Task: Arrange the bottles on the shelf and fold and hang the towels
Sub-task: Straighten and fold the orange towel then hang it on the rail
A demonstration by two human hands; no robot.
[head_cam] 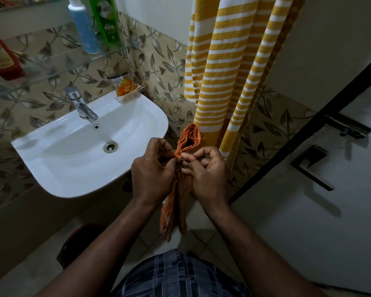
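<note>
Glass shelf (58,67): blue bottle (85,28), green bottle (105,20) upright.
Left hand (153,170): pinches orange towel (180,189).
Right hand (206,170): fingers curled, pinching same towel.

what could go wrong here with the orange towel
1. The left hand and right hand only pinch the orange towel near its top, so the hanging part may slip and unfold toward the floor.
2. Its top loop sits right by the hanging yellow striped towel; frayed threads might catch on it.
</note>
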